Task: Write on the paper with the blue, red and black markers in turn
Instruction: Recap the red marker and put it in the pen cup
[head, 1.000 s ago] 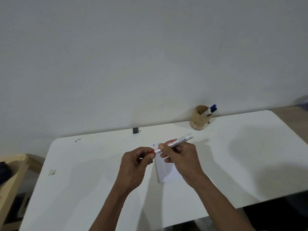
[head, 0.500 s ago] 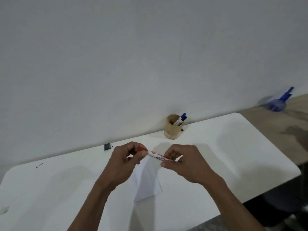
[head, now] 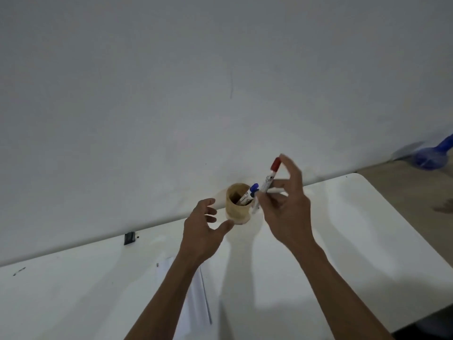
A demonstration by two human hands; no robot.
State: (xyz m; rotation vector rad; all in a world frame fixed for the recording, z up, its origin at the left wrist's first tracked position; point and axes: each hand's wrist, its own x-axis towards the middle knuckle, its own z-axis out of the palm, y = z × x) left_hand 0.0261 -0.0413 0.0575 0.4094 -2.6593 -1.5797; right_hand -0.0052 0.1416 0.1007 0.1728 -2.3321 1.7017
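My right hand (head: 285, 209) holds the red marker (head: 269, 177) nearly upright, red cap on top, just to the right of the tan pen cup (head: 236, 212). A blue-capped marker (head: 248, 194) leans inside the cup. My left hand (head: 203, 228) hovers open beside the cup's left side, fingers spread, touching nothing that I can see. The white paper (head: 196, 298) lies on the table nearer to me, partly hidden under my left forearm. A black marker is not visible.
The white table (head: 343, 241) runs along a plain wall, its right edge rounded. A small black object (head: 129, 238) lies at the table's back edge on the left. A blue plastic item (head: 434, 155) sits on the floor at far right.
The cap went back on the red marker. My right hand carried it up and away to the cup, and my left hand let go and opened beside the cup. The view shifted right.
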